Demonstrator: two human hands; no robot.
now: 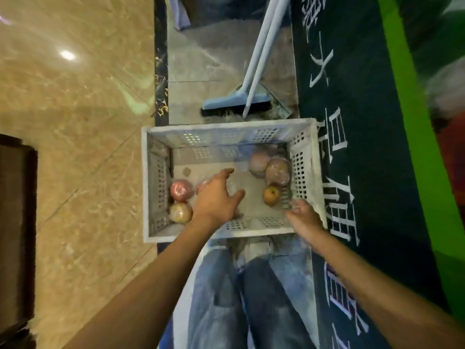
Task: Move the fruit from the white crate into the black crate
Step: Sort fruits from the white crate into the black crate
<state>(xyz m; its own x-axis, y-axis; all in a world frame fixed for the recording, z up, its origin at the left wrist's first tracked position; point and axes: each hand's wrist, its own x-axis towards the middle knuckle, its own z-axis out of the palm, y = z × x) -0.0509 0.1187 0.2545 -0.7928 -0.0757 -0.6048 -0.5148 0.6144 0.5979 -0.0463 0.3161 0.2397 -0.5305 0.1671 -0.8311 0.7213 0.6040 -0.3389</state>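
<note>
Head view shows your left hand (219,197) spread open, holding nothing, inside the white crate (226,127) just beside the red apple (180,190). Your right hand (302,217) is at the near right corner by a yellow fruit (271,195); blur hides its grip. You look to be at the picking step: close on one fruit and lift it clear. The black crate is out of view.
</note>
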